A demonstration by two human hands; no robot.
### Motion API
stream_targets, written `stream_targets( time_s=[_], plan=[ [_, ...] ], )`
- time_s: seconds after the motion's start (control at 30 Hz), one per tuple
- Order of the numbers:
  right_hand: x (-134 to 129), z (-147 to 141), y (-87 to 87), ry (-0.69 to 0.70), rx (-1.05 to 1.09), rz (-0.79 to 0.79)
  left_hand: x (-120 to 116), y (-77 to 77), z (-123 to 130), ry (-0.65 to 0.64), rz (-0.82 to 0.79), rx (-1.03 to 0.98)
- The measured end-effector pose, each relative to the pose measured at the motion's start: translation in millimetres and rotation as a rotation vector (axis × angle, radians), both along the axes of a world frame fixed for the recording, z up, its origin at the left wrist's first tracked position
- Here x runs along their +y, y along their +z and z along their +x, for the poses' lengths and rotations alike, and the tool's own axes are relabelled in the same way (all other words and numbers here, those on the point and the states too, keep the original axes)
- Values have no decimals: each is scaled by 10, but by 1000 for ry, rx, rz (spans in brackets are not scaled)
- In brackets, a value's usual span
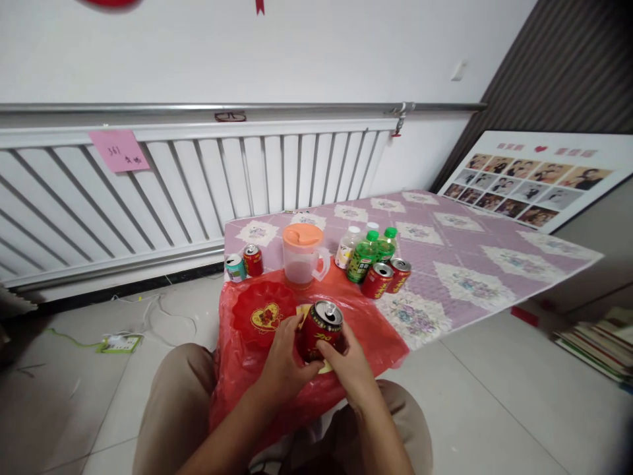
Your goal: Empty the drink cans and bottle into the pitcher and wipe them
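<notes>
An opened red can point(322, 330) stands upright between my two hands over the red plastic sheet point(366, 323). My left hand point(287, 359) curves round the can's left side. My right hand point(347, 359) wraps the right side, its thumb across the front. Something yellowish shows partly behind and below the can. Left of it sits a red scalloped tray point(242, 310) with a gold heart print. Beyond stands a clear pitcher point(298, 264) with an orange lid.
At the table's left edge stand a teal can point(235, 268) and a red can point(252, 261). Several bottles, including a green one point(361, 260), and two red cans point(377, 282) point(399, 274) stand right of the pitcher. A radiator point(188, 181) lines the wall.
</notes>
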State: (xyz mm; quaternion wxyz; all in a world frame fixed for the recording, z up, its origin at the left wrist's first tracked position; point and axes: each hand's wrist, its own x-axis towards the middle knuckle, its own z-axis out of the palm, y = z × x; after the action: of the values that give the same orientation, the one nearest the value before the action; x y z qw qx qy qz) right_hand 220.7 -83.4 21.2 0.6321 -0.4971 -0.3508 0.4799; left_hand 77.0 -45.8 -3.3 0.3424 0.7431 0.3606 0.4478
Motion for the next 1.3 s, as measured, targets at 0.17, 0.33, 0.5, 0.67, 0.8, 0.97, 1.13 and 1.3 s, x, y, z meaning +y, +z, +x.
stream_targets(
  time_s=[0.17,0.33,0.5,0.67,0.8,0.97,1.13,1.3],
  plan=[
    [-67,78,27,8,36,14,-27,12,26,-186,-302,-82],
    [-70,56,-12,8,40,18,-70,11,106,-107,-343,-152],
    [-82,14,-118,-64,26,80,-91,-90,174,64,-287,-145],
    [-152,-79,-134,4,-3,21,-108,-234,230,104,-123,-125],
    [-147,-126,-150,-84,-16,-36,-119,-315,282,142,69,-84],
    [-130,53,-213,-149,-68,-45,-168,-403,210,74,133,20],
    [-79,661,-338,-434,-267,-48,-191,-517,-90,6,25,193],
    [19,1456,-535,-684,-420,-100,-214,-542,-290,-67,-85,282]
  ],
)
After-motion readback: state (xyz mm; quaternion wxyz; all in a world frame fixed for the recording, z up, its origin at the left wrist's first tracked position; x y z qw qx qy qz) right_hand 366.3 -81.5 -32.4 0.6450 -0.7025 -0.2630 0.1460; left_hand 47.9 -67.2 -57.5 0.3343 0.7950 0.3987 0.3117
